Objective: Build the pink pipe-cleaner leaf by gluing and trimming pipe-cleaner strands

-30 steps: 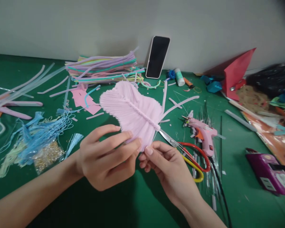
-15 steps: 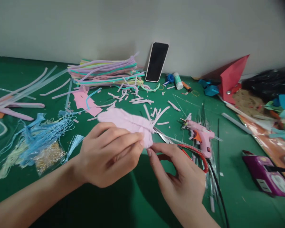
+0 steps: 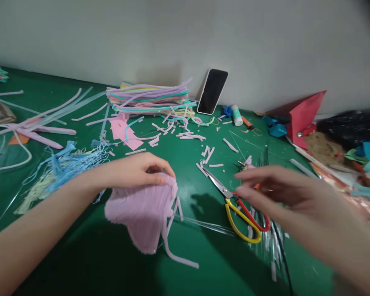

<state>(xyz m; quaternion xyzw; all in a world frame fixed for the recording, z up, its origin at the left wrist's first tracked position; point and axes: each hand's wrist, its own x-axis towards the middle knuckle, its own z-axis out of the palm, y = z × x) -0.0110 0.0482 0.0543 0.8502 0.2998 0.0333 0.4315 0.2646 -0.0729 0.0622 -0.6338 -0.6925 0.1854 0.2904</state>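
My left hand pinches the upper edge of a pale pink fuzzy piece made of side-by-side strips. It hangs down over the green table, with loose strips and clear thin wires trailing from its right side. My right hand is off to the right, blurred, its fingers apart and nothing visible between them. Scissors with one red and one yellow handle lie partly spread on the table between my hands. The glue gun is mostly hidden behind my right hand.
Across the back lie a bundle of pastel pipe cleaners and a leaning phone. Cut bits are scattered in front. Blue tassels lie left. A glue stick, red paper and a black bag are at the right.
My right hand has let go of the pink piece and moved right. My left hand has turned the piece so it hangs downward. The scissors are now uncovered, and the view has shifted slightly.
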